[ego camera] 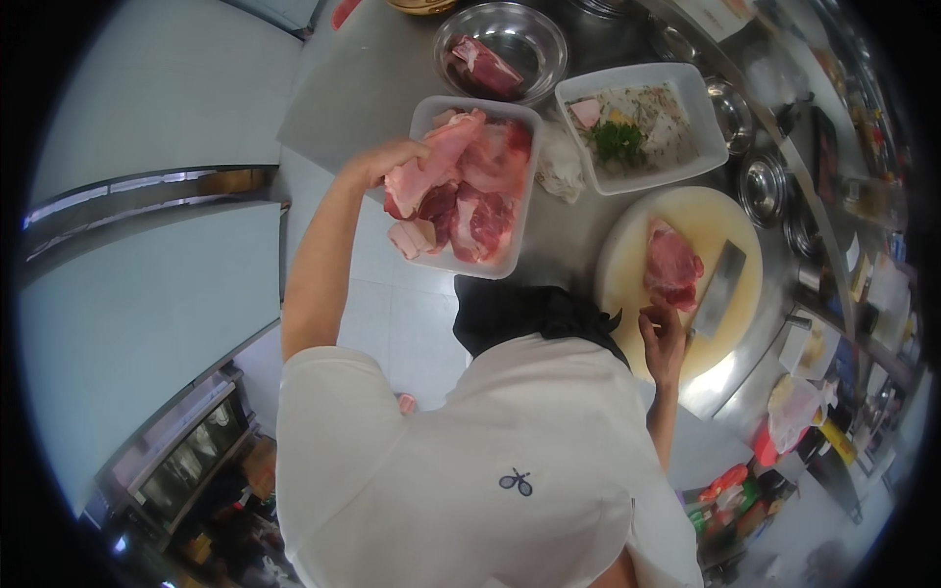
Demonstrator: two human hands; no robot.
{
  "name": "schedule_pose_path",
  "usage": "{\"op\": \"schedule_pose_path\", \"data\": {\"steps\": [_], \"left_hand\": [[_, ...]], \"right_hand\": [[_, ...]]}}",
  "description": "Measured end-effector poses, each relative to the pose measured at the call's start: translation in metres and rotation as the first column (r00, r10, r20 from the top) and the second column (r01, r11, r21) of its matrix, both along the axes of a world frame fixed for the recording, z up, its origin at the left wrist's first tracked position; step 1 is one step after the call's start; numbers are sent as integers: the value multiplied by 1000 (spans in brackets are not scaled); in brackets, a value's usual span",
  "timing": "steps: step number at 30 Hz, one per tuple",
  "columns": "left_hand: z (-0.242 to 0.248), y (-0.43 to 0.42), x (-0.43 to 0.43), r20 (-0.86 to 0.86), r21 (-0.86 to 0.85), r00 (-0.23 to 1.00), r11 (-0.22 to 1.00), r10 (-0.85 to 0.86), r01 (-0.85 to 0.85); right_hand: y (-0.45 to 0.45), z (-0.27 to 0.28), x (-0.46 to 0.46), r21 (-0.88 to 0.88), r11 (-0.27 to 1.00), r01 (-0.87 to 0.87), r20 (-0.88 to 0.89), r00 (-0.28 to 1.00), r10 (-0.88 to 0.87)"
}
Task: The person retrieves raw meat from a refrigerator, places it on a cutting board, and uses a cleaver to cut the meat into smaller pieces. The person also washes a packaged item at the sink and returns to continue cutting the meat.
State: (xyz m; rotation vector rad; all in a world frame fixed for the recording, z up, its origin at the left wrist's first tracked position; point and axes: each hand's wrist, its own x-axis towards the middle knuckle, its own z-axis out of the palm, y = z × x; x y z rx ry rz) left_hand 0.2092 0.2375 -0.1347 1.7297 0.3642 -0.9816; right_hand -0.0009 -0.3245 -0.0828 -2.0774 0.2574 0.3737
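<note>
My left hand grips the edge of a long pale-pink slab of raw meat over a white plastic tub. Several chunks of red raw meat fill that tub, and a pale fatty piece hangs at its near left rim. On the round cutting board lies another piece of raw meat, beside a cleaver. My right hand, fingers curled, is at the near end of this piece, close to the cleaver's handle. Whether those fingers grip anything is not clear.
Behind the tub stands a steel bowl with a meat piece inside. A second white tub holds liquid and green herbs. A crumpled pale cloth or bag lies between the tubs. Steel bowls line the right.
</note>
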Motion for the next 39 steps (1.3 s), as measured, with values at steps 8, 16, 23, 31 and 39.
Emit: {"op": "schedule_pose_path", "data": {"steps": [8,16,23,31,39], "left_hand": [[103,17,15,-78,-133,963,954,260,-268],[148,-72,-15,383,251,918,944,105,-213],[111,-245,-41,700,-110,705,992,116,-55],[83,-433,-20,903,81,390,964,-178,254],[17,-479,21,746,504,72,633,-662,587]], "right_hand": [[-1,4,-6,5,999,39,-40,998,-38],[3,-4,-10,40,997,69,8,998,-70],[0,3,-19,3,974,227,167,960,-225],[-48,-21,-54,-365,758,540,356,833,-423],[-89,-47,-68,-453,742,494,187,867,-462]]}}
